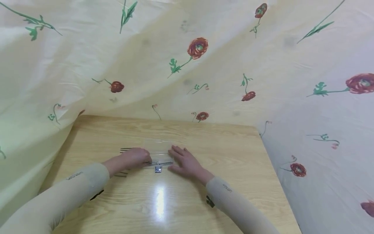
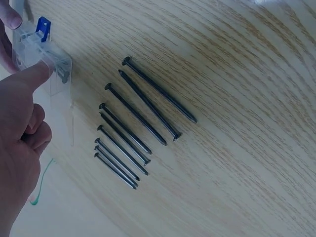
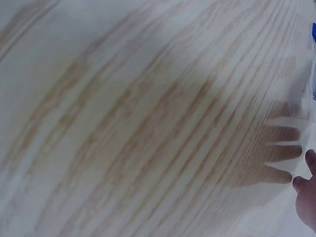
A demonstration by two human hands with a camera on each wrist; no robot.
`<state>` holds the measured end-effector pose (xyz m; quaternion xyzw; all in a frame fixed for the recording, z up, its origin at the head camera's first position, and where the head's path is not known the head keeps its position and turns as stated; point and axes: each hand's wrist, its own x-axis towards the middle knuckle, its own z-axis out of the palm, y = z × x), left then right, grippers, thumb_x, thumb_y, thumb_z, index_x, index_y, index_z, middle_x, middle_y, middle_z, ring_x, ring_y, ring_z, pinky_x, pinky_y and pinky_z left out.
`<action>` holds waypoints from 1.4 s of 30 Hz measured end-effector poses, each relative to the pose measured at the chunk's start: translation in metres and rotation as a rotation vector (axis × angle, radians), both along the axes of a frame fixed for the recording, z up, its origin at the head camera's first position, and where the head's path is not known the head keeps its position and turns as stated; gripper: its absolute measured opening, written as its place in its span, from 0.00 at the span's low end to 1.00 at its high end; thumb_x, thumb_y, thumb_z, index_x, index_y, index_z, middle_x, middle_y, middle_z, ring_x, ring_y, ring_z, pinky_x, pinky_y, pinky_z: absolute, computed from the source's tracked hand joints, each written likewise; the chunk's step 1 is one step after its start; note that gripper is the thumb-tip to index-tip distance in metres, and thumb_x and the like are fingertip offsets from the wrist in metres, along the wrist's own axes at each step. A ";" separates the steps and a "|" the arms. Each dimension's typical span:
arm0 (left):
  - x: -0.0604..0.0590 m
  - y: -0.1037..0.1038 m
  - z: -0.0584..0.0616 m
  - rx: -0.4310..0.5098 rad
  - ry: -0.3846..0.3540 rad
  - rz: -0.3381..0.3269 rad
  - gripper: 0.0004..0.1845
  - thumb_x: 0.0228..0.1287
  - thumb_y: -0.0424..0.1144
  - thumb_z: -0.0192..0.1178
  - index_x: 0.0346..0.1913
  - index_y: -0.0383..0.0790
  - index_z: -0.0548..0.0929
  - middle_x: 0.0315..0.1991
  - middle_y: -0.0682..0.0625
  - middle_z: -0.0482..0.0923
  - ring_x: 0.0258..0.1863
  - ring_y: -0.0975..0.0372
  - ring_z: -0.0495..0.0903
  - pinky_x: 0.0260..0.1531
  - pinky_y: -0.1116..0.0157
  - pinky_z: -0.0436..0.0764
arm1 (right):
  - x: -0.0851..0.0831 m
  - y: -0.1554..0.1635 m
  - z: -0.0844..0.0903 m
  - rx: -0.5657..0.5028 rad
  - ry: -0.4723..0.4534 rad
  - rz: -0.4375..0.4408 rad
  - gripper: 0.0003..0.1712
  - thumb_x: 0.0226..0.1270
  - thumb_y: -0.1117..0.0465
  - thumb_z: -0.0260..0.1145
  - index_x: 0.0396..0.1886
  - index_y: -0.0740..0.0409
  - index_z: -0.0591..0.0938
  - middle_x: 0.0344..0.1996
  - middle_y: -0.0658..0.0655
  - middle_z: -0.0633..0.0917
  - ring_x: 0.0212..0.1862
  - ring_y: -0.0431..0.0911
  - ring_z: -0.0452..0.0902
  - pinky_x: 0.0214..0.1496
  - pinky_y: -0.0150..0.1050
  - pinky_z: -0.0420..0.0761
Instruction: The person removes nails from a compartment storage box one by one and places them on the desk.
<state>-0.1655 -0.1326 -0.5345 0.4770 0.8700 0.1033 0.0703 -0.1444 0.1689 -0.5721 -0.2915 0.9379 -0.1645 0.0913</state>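
Note:
A clear plastic box [image 1: 157,145] with a raised see-through lid and a blue latch [image 2: 43,29] lies on the table, with some nails [image 1: 166,163] inside it. My left hand [image 1: 135,158] reaches into its left part. In the left wrist view one finger points down into the box and the others curl under the palm; whether it pinches a nail is hidden. My right hand [image 1: 187,162] touches the box's right side, fingers spread and fairly straight. Several dark steel nails [image 2: 136,113] of graded length lie in a row beside my left hand.
The wood-grain table [image 1: 222,152] extends around the box. A flowered cloth [image 1: 175,65] hangs behind the table and along its sides. Light glares off the tabletop in front of the box.

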 end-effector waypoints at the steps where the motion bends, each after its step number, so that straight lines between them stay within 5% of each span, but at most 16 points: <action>1: -0.001 0.001 -0.001 -0.006 -0.003 0.004 0.02 0.65 0.37 0.75 0.39 0.44 0.93 0.32 0.54 0.88 0.32 0.65 0.85 0.39 0.66 0.87 | 0.000 0.001 0.000 -0.006 -0.004 -0.003 0.46 0.76 0.32 0.62 0.85 0.45 0.63 0.86 0.52 0.57 0.85 0.50 0.52 0.86 0.53 0.48; 13: 0.000 0.010 -0.002 -0.113 -0.045 0.093 0.03 0.65 0.33 0.74 0.35 0.46 0.92 0.34 0.52 0.89 0.34 0.61 0.87 0.40 0.65 0.88 | 0.005 0.001 0.000 -0.021 -0.017 -0.016 0.46 0.75 0.31 0.62 0.85 0.42 0.63 0.86 0.50 0.56 0.85 0.49 0.51 0.86 0.50 0.47; 30: -0.005 0.011 -0.001 -0.080 -0.052 0.057 0.09 0.65 0.32 0.73 0.29 0.46 0.85 0.26 0.56 0.82 0.25 0.67 0.75 0.31 0.67 0.82 | 0.003 0.002 -0.001 0.008 0.030 0.005 0.45 0.76 0.31 0.62 0.85 0.45 0.64 0.85 0.52 0.59 0.85 0.49 0.52 0.86 0.50 0.47; 42: -0.007 0.011 0.002 -0.099 -0.129 0.069 0.06 0.66 0.33 0.72 0.33 0.45 0.87 0.30 0.56 0.85 0.29 0.66 0.79 0.35 0.66 0.84 | 0.003 -0.001 0.005 0.011 0.025 0.011 0.45 0.76 0.33 0.63 0.84 0.48 0.65 0.85 0.53 0.59 0.85 0.51 0.51 0.86 0.50 0.47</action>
